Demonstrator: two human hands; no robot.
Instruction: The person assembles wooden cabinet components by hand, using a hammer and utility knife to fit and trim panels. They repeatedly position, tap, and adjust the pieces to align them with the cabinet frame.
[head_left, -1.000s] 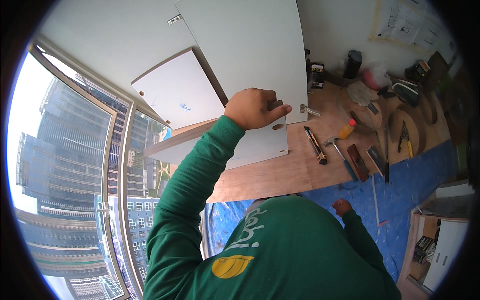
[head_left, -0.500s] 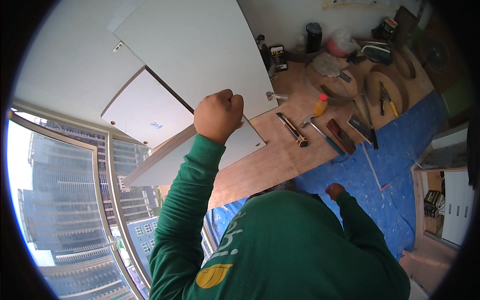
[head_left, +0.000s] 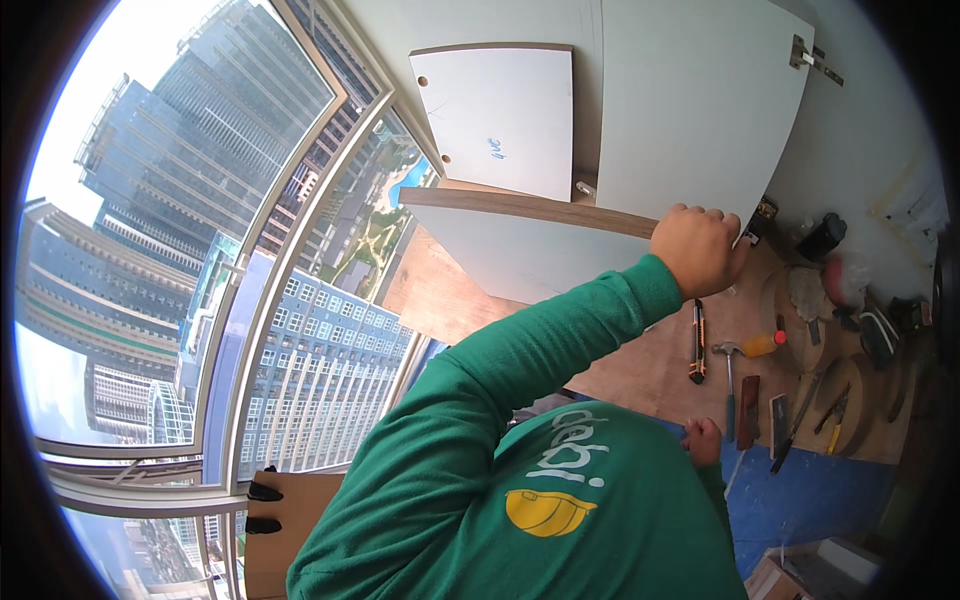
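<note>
My left hand [head_left: 697, 250] is closed over the top corner of a white panel [head_left: 520, 255] with a brown wood-grain edge. The panel stands on edge on the plywood work surface [head_left: 440, 290]. Behind it a smaller white board [head_left: 500, 120], with blue handwriting and two round holes, leans beside a large white door panel [head_left: 690, 100] that carries a metal hinge [head_left: 815, 60]. Low beside my body hangs my right hand [head_left: 703, 440], its fingers curled in; whether they hold anything is hidden.
To the right lie a utility knife [head_left: 697, 345], a hammer [head_left: 730, 385], an orange bottle [head_left: 765, 343], pliers [head_left: 835, 415] and curved brown strips [head_left: 858, 390]. Blue sheeting [head_left: 810, 500] covers the floor. Tall windows [head_left: 250, 250] line the left, with a cardboard piece [head_left: 285, 520] below.
The view has swung left, so the tools appear farther right and more window shows. My left hand stays closed at the panel's top corner. My right hand remains low by my side.
</note>
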